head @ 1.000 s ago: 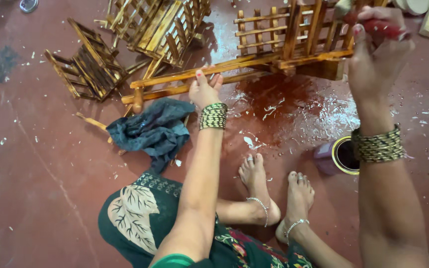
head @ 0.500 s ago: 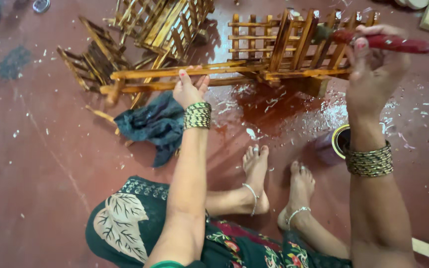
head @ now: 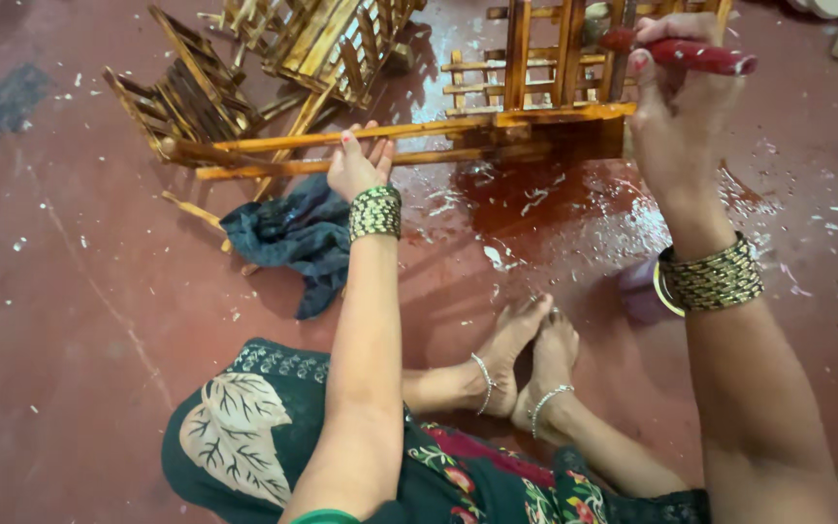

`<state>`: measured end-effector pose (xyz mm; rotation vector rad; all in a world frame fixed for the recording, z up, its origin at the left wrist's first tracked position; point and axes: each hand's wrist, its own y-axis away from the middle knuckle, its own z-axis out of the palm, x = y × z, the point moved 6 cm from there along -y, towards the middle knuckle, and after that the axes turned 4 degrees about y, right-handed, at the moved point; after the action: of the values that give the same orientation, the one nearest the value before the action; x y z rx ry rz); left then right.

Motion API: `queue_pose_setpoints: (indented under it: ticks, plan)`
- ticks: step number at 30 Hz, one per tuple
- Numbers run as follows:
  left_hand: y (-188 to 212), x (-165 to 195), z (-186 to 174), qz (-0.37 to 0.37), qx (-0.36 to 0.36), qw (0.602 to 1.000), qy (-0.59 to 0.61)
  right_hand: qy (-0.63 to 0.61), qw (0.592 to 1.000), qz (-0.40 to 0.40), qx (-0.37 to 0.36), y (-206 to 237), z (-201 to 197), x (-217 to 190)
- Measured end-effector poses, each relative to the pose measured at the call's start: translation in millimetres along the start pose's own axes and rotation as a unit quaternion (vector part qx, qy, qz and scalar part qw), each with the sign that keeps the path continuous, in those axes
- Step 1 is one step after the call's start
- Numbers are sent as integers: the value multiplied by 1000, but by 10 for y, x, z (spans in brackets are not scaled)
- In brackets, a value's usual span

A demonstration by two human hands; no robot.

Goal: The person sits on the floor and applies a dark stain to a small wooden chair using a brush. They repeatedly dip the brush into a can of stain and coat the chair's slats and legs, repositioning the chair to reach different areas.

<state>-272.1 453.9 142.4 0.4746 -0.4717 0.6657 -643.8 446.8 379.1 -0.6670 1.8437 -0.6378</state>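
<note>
The person sits on the red floor [head: 70,320] with both bare feet [head: 526,364] drawn in, so the work lies within arm's reach in front of them. The left hand [head: 359,165] rests flat on 2 long slats of a wooden rack [head: 535,107] that lies tipped on its side — the fingers are spread over the slats, not curled round them, which looks like a way to pin the frame down and stop it sliding on the wet floor. The right hand [head: 676,126] is raised over the rack's upright part and its grip is clenched round the red handle of a brush [head: 705,56]; the bristle end points toward the rails, though whether it touches the wood cannot be told.

The rack's wood shines orange-brown, and the floor beneath it is wet and dark — a sign of fresh coating. A small tin [head: 644,289] stands just beside the right wrist, close enough for dipping. A dark blue rag [head: 288,238] lies crumpled under the left forearm, near the slats. More wooden racks [head: 273,58] lie piled behind, well apart from the feet.
</note>
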Motion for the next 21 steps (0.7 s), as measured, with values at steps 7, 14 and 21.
queue_pose_setpoints:
  ticks: [7,14,21]
  plan:
    - [136,-189,-12,151,88,984,-28,46,999,-3,-19,-23,205,33]
    - [1287,33,1053,444,-79,718,-530,34,997,-66,-26,22,326,-128]
    - [1262,-100,1258,350,-148,646,-662,90,995,-18,-47,-216,362,-31]
